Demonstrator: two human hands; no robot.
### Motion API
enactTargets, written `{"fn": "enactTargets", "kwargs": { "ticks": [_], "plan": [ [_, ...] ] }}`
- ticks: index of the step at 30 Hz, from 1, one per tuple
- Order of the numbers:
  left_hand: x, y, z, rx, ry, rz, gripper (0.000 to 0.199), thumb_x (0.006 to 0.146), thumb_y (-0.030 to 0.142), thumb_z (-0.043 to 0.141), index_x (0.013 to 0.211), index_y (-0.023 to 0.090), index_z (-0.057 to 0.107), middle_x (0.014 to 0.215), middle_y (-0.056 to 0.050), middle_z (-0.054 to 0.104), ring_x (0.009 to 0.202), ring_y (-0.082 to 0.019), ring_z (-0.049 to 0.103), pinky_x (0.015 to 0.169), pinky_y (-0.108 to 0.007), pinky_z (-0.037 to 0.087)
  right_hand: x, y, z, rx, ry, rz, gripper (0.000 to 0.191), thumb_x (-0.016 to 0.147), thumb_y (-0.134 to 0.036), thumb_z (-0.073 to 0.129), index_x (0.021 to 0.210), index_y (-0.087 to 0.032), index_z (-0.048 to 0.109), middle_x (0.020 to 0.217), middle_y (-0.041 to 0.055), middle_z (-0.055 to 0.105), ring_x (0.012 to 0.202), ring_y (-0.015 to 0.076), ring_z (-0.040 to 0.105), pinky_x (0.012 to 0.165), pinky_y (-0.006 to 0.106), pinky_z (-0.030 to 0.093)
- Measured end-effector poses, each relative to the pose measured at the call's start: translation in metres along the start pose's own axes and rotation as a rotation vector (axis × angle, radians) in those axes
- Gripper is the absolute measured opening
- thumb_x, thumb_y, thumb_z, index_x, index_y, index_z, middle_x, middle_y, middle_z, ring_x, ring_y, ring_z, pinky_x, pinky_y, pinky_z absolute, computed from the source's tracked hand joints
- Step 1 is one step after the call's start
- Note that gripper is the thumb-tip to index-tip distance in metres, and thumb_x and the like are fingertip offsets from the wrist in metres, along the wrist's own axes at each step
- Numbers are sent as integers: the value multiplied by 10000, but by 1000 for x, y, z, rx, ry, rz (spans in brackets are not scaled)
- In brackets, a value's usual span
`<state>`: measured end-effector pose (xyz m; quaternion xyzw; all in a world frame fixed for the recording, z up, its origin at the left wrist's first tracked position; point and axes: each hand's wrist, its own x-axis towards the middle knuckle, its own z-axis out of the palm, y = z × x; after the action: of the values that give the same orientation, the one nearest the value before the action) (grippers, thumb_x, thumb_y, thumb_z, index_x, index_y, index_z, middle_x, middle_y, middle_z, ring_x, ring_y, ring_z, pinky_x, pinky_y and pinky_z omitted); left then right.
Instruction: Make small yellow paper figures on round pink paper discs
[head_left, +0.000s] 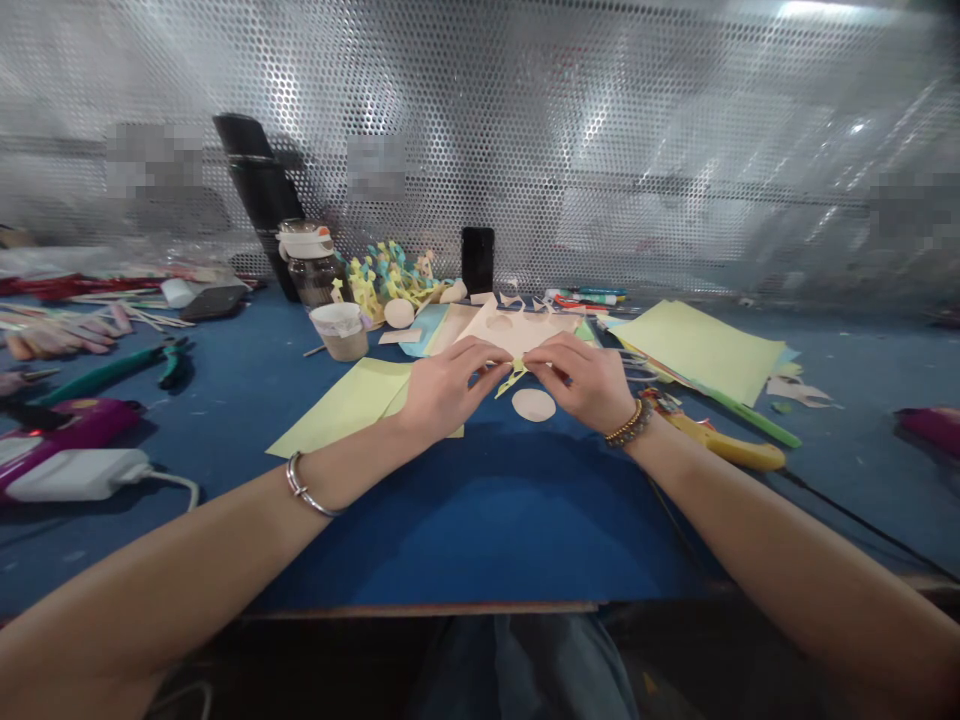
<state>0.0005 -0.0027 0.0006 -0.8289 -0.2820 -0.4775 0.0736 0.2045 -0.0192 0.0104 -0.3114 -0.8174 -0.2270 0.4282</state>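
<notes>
Between my fingertips, over the middle of the blue table point(480, 530), is a small yellow-green paper piece point(513, 376). My left hand point(450, 385) pinches it from the left, thumb and fingers pressed together. From the right, my right hand point(585, 378) pinches the same piece, its fingertips nearly touching the left ones. The fingers hide part of the paper. A pale round paper disc point(534, 405) lies just below the hands. Under and beside my left hand are yellow-green paper sheets point(345, 405). Behind both hands lies a pink sheet point(517, 325) with round shapes on it.
A paper cup point(341, 332), a lidded jar point(311, 265) and yellow-and-blue paper stars point(390, 282) stand at back left. A phone point(478, 260) leans on the perforated metal wall. Right are yellow-green sheets point(701, 345), a green cutter point(757, 420) and a yellow glue gun point(731, 445); left, pliers point(112, 370).
</notes>
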Motion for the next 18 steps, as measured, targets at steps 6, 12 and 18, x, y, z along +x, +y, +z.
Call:
{"fn": "enactTargets", "kwargs": {
  "ticks": [6, 12, 18],
  "plan": [
    [0, 1, 0, 4, 18, 40, 131, 901, 266, 558, 903, 191, 666, 891, -15, 719, 769, -98, 658, 626, -189, 503, -1, -1, 1, -1, 5, -14, 132, 906, -224, 545, 890, -194, 672, 846, 10, 706, 665, 93, 623, 568, 205, 448],
    [-1, 1, 0, -1, 4, 25, 147, 908, 270, 541, 906, 190, 665, 898, -21, 716, 777, -102, 655, 633, -193, 509, -1, -1, 1, -12, 3, -28, 122, 898, -208, 556, 887, -187, 676, 846, 7, 704, 658, 89, 617, 573, 211, 446],
    [0, 1, 0, 3, -4, 15, 152, 908, 277, 540, 915, 192, 665, 915, -18, 720, 781, -103, 658, 644, -198, 511, 0, -1, 0, -20, -2, -16, 131, 898, -210, 550, 886, -189, 678, 845, 10, 705, 673, 93, 622, 568, 215, 445]
  ]
}}
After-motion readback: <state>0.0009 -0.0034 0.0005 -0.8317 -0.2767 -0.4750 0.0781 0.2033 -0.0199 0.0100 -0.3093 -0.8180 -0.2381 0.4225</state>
